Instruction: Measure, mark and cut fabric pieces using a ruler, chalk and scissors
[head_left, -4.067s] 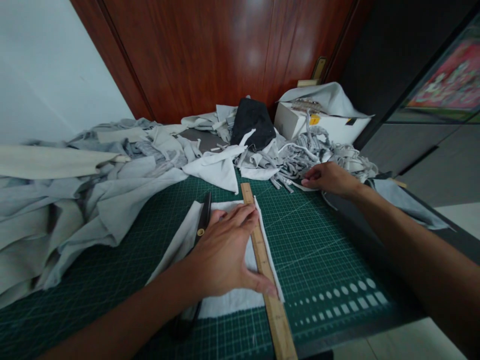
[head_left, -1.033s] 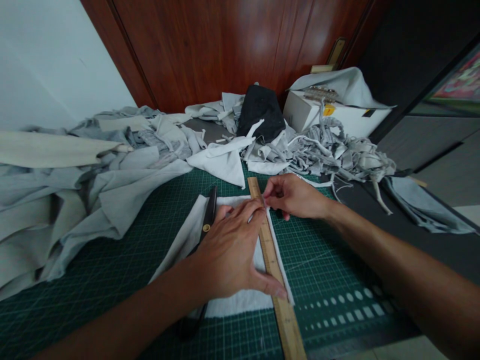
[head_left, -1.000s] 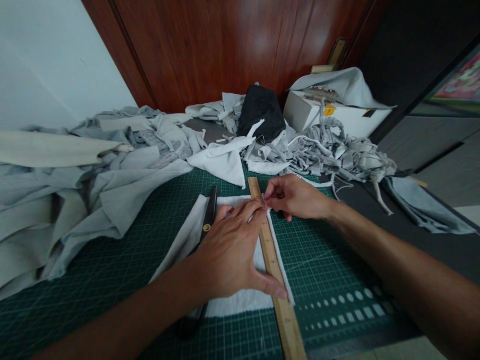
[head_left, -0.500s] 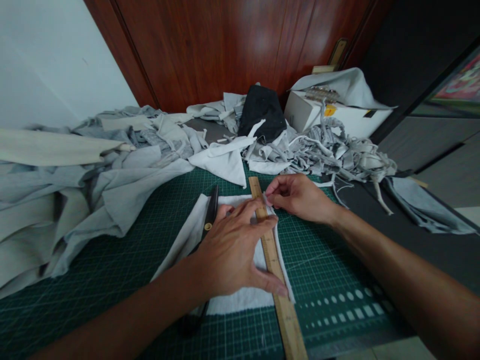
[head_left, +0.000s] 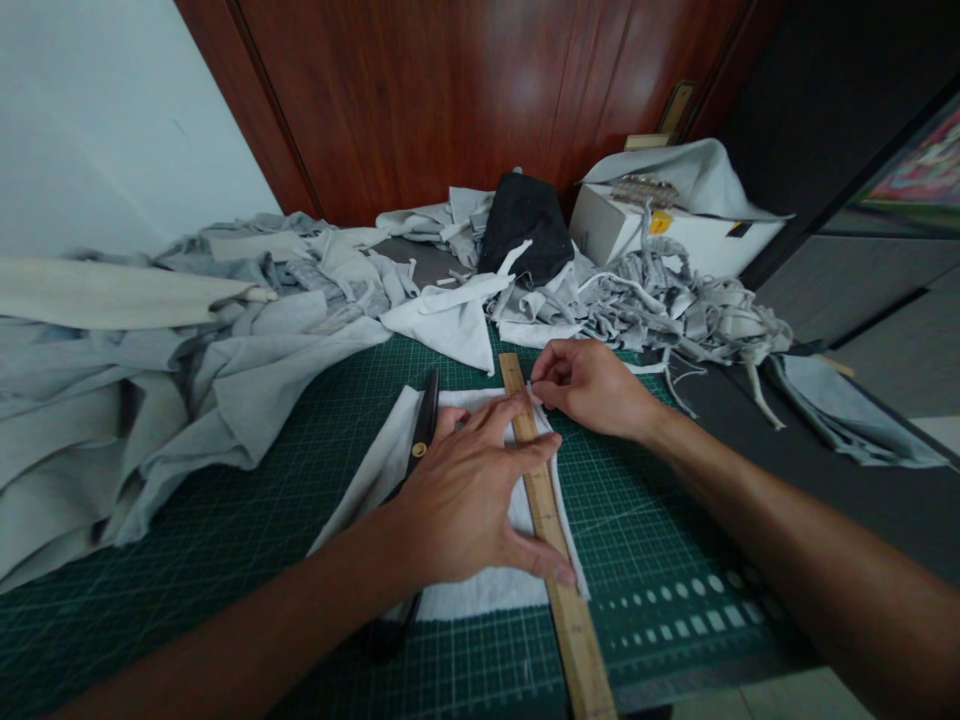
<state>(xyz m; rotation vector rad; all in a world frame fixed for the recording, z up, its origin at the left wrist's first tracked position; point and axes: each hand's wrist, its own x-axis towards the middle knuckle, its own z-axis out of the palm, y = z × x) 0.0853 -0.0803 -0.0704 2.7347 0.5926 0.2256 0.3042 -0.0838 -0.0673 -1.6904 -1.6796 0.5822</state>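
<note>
My left hand (head_left: 472, 490) lies spread over a wooden ruler (head_left: 538, 490), its fingers and thumb pressing it onto a piece of pale cloth (head_left: 480, 598). My right hand (head_left: 589, 385) is closed in a pinch at the cloth's far right corner, just beside the ruler's far end. A narrow strip of cloth shows along the ruler's right side. Black scissors (head_left: 426, 415) with a brass-coloured pivot lie on the cloth's left part, partly hidden under my left hand and forearm. Beneath everything is a green cutting mat (head_left: 637, 520) with grid lines.
A heap of grey cloth (head_left: 247, 380) covers the left side. Behind my hands are a white scrap (head_left: 450, 325), a black cloth bundle (head_left: 525, 230) and tangled grey strips (head_left: 660, 300). A white box (head_left: 622, 225) stands back right. Folded grey cloth (head_left: 847, 410) lies far right.
My right hand has shifted very slightly away from me at the cloth's corner. The left hand, ruler and scissors stay practically where they were.
</note>
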